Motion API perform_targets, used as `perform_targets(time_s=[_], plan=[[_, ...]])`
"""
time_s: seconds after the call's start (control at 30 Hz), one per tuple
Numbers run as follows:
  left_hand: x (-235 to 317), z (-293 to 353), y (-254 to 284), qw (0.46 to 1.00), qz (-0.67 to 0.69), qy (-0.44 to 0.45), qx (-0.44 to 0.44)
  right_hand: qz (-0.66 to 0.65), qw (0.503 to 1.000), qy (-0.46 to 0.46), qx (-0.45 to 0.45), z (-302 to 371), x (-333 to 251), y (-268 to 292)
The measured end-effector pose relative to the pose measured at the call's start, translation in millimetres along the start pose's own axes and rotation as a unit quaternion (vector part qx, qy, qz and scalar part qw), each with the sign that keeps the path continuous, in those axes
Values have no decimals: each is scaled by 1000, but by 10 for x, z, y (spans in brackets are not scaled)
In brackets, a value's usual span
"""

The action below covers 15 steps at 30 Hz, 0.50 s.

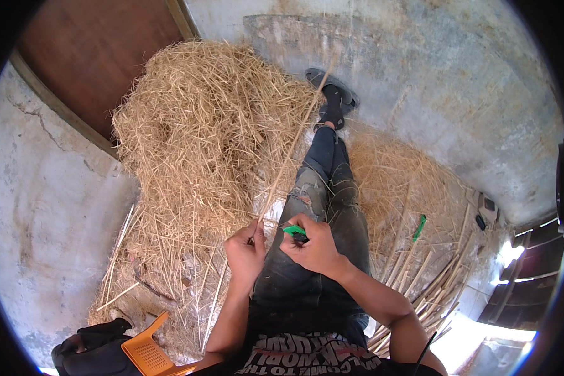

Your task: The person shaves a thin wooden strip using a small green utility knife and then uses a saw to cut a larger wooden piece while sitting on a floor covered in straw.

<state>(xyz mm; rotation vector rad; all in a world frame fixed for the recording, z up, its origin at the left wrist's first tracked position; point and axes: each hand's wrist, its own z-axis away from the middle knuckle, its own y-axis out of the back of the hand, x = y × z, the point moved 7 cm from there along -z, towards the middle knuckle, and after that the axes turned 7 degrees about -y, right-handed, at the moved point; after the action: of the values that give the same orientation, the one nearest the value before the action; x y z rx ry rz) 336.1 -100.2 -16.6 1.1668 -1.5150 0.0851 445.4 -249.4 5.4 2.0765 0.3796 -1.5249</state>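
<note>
My left hand is pinched closed around the near end of a long, thin tan stick. The stick slants away from me, up past my left knee toward my sandalled foot. Just right of it, my right hand is closed on a small green-and-black handled tool. Its working end is too small to make out, so I cannot tell its exact kind. Both hands are above my thighs, close together but apart. My outstretched legs in torn dark trousers lie crossed at the ankles.
A large straw heap rises on the left. Several tan sticks lie at right, with a green tool-like object near them. An orange plastic chair part and a black bag are lower left. Walls close in the far side.
</note>
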Motion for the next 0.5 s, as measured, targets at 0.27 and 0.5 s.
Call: perform_targets(time_s=[0.27, 0.5], plan=[[-15, 38, -145, 933, 278, 153, -170, 68, 997, 31, -23, -180, 90, 89], [-7, 72, -181, 955, 253, 105, -117, 220, 970, -1, -104, 3, 177, 77]])
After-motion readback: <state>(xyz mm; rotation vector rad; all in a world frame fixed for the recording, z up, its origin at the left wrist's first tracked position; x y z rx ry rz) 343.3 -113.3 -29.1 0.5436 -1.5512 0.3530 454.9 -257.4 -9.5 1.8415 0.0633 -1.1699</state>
